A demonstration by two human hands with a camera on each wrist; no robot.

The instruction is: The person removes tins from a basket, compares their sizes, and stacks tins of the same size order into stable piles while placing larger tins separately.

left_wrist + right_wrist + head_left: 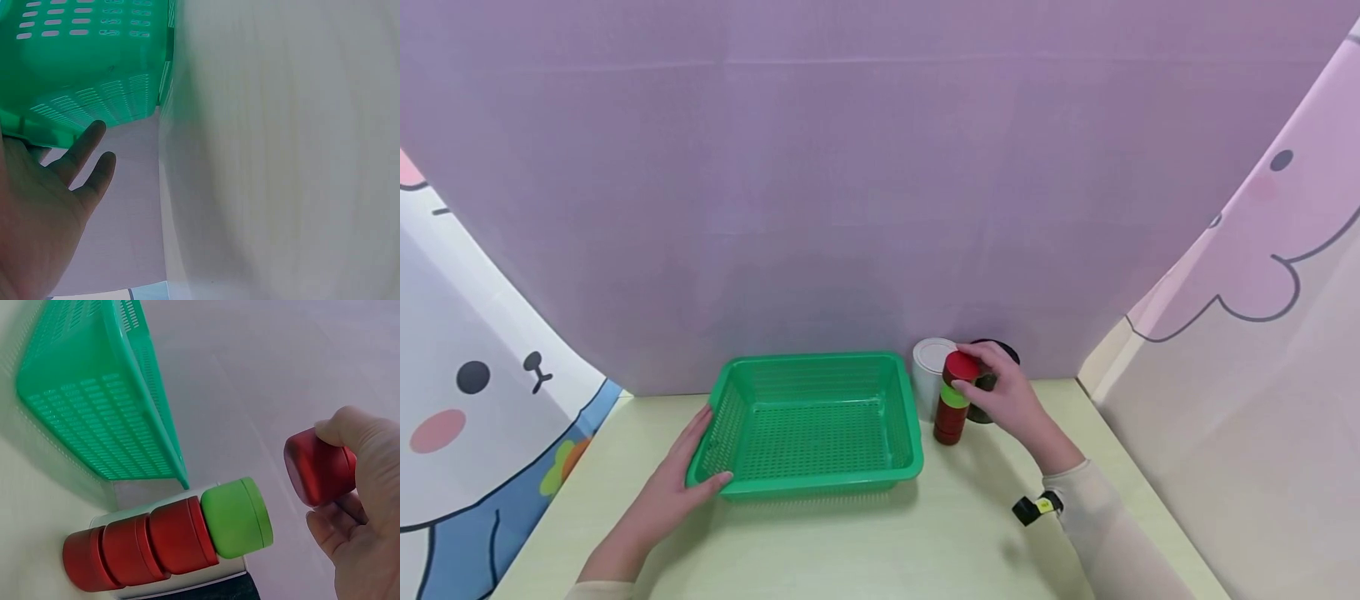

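Note:
A green plastic basket (pixel 820 485) with slotted walls stands on the table. My left hand (pixel 672 483) holds it at the left end, thumb on the front rim and fingers along the outer wall. In the left wrist view, two spread fingers (pixel 87 150) show beside the basket wall. My right hand (pixel 1009 400) pinches a small red tin (pixel 319 467) between thumb and fingers. It is raised, apart from a stack below. That stack has several red tins (pixel 181 534) with one green tin (pixel 236 517) on top.
A white-lidded canister (pixel 927 379) stands right behind the stack, by the basket's right end. A dark round container (pixel 981 412) is partly hidden behind my right hand. A purple cloth (pixel 820 208) hangs along the back, with printed cloths on both sides.

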